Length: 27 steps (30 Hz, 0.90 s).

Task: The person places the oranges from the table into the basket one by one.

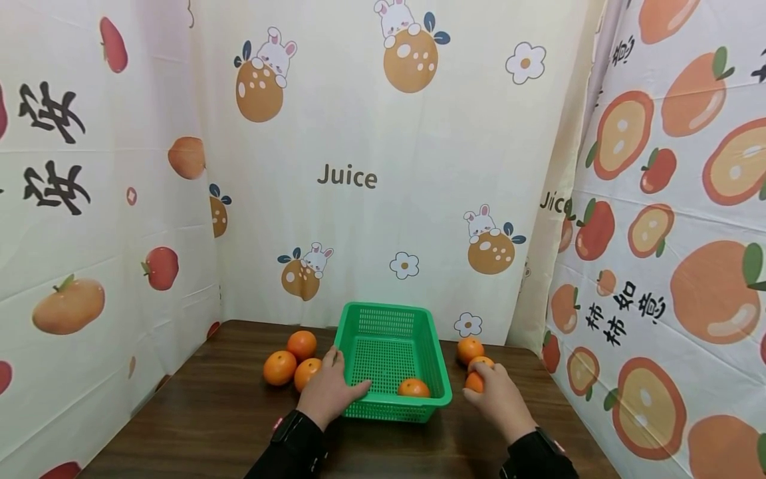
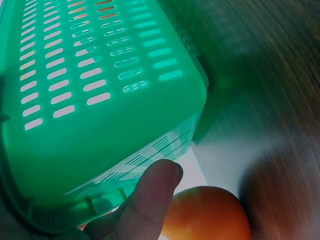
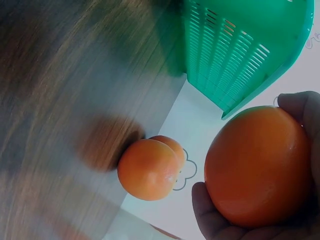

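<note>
A green plastic basket point(image 1: 387, 319) stands on the brown table with one orange point(image 1: 414, 388) in its front right corner. My left hand point(image 1: 347, 376) grips the basket's front left rim, thumb outside and fingers over the edge. From the left wrist, one finger point(image 2: 152, 197) lies against the basket wall point(image 2: 100, 100), with an orange point(image 2: 206, 214) just below it. My right hand point(image 1: 481, 388) holds an orange point(image 1: 474, 382) just right of the basket. The right wrist view shows this orange point(image 3: 257, 165) cupped in the fingers and lifted off the table.
Three oranges point(image 1: 302, 344) point(image 1: 279, 368) point(image 1: 306, 373) lie left of the basket. Two more point(image 1: 469, 348) point(image 1: 481, 362) lie to its right, also seen from the right wrist point(image 3: 149, 169). Fruit-printed cloth walls close the table in on three sides.
</note>
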{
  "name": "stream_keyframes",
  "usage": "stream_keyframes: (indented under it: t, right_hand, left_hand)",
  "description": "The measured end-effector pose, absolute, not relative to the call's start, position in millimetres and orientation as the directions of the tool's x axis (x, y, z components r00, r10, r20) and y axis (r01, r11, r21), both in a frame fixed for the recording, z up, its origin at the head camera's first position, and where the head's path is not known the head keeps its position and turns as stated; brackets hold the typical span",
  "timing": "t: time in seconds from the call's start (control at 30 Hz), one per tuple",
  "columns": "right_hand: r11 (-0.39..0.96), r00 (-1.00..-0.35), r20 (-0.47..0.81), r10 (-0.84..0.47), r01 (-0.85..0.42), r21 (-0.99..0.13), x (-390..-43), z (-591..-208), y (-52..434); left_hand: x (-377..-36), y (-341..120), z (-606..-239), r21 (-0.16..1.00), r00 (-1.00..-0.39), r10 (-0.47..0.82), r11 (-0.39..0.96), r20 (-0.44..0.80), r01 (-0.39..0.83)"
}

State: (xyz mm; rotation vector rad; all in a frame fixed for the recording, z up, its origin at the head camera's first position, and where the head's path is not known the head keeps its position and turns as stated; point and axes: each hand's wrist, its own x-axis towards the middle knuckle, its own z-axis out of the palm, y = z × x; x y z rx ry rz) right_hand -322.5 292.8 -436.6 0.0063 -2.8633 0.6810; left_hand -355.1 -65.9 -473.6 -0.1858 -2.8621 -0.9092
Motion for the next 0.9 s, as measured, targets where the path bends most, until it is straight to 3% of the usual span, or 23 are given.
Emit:
stream_keyframes:
  t: [0.5,0.9]
  right_hand:
    - [0.894,-0.963,0.268,0.027,-0.096,-0.438,-319,-427,281]
    - [0.879,-0.966,0.255,0.040,-0.088,-0.469,-316,-422,271]
  left_hand:
    - [-356,-66,-475,0.570,-0.983,0.072,0.806,0.171,0.158]
    - [-354,-66,-473,0.567,-0.984,0.072,0.810,0.161,0.152]
